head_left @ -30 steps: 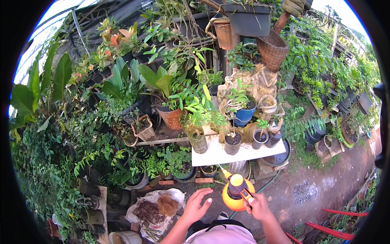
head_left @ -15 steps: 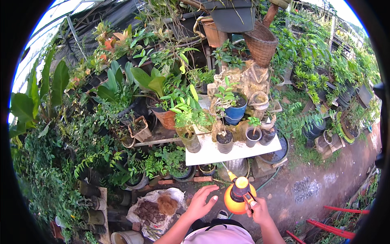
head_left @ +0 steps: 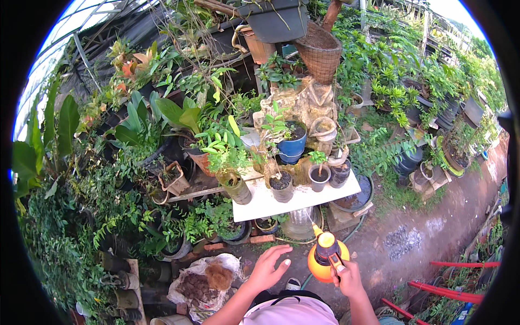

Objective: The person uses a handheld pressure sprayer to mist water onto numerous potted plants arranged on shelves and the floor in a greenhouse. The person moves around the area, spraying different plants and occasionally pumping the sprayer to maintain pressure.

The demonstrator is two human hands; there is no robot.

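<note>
In my right hand is an orange pump sprayer with a dark collar and a yellow top. My fingers wrap round its handle, and its yellow nozzle points up and left toward a white board. A thin pale streak shows at the nozzle tip; I cannot tell if it is spray. My left hand is held out to the left of the sprayer, fingers stretched, with nothing in it. Small potted plants line the board: an olive pot, a dark grey pot and a grey pot among them.
Behind the board stands a rugged stone-like planter with a blue pot. A white sack with brown fibre lies on the ground at left. Red bars stick in from the lower right. Dense potted plants crowd the left.
My view has shifted, so the board and plants sit further left. The sprayer in my right hand has moved slightly right and its nozzle has swung. My left hand stays open.
</note>
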